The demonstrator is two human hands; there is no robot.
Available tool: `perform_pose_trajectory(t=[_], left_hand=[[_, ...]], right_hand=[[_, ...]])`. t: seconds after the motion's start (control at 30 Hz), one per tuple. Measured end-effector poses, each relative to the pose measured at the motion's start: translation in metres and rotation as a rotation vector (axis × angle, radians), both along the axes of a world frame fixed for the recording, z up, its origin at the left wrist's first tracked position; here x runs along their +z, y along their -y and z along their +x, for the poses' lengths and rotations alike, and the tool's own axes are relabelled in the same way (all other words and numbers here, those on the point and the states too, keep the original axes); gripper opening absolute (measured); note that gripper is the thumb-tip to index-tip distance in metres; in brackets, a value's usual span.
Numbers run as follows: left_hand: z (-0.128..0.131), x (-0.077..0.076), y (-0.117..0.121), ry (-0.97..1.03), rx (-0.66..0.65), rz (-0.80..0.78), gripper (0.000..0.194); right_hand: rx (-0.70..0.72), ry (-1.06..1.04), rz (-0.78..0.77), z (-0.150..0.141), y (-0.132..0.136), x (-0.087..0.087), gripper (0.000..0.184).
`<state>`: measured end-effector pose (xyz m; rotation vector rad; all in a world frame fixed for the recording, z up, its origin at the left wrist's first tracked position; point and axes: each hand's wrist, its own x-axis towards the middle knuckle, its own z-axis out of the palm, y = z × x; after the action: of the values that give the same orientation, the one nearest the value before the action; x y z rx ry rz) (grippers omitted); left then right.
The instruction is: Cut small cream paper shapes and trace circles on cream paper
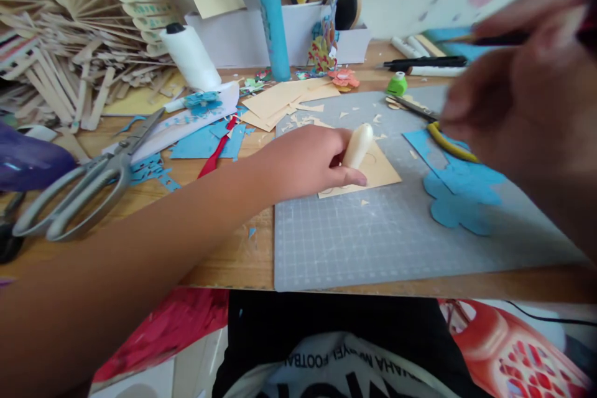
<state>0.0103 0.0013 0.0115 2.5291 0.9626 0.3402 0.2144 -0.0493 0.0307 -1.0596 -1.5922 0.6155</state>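
My left hand (321, 158) is closed around a cream, round-ended cylinder (358, 146), whose exact kind I cannot make out. Under it lies a piece of cream paper (383, 169) with thin curved lines drawn on it, on a grey gridded cutting mat (317, 242). Raised at the right, close to the camera and blurred, my right hand (527, 87) grips a dark pencil (499, 39) with its sharpened tip pointing left. Below this hand are blue flower-shaped paper pieces (459, 202) and a yellow-handled tool (450, 143), partly hidden.
Large grey scissors (100, 180) lie at left beside blue paper scraps (152, 171) and a red ribbon (218, 152). Behind stand a blue tube (272, 18), a white thread spool (191, 57) and a white box (224, 37) of tools. Loose wooden sticks (69, 87) are heaped at far left.
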Motion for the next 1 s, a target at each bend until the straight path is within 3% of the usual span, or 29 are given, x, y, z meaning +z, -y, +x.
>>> perform_pose_trajectory(t=[0.1,0.23,0.43,0.5,0.6,0.67,0.87,1.0], left_hand=[[-0.001,0.002,-0.001,-0.011,-0.019,0.002,0.024],[0.000,0.005,-0.001,-0.080,-0.035,0.021,0.032],[0.000,0.012,0.002,-0.140,-0.006,-0.015,0.029],[-0.007,0.019,-0.001,-0.145,-0.015,-0.115,0.025],[-0.022,0.030,-0.010,-0.091,-0.024,-0.291,0.034],[-0.030,0.034,-0.015,-0.036,0.030,-0.316,0.039],[-0.022,0.015,-0.011,0.086,0.116,-0.438,0.024],[-0.012,0.003,-0.008,0.171,0.085,-0.464,0.018]], right_hand=[[0.146,0.277,0.078,-0.017,-0.019,0.008,0.015],[0.265,0.553,0.176,-0.033,-0.030,0.001,0.024],[0.275,0.631,0.213,-0.033,-0.028,-0.002,0.022],[0.320,0.648,0.196,-0.034,-0.026,0.000,0.023],[0.378,0.617,0.254,-0.037,-0.025,-0.001,0.025],[0.403,0.588,0.320,-0.039,-0.025,-0.004,0.024],[0.422,0.497,0.281,-0.036,-0.028,-0.009,0.025],[0.385,0.459,0.204,-0.036,-0.027,-0.008,0.021]])
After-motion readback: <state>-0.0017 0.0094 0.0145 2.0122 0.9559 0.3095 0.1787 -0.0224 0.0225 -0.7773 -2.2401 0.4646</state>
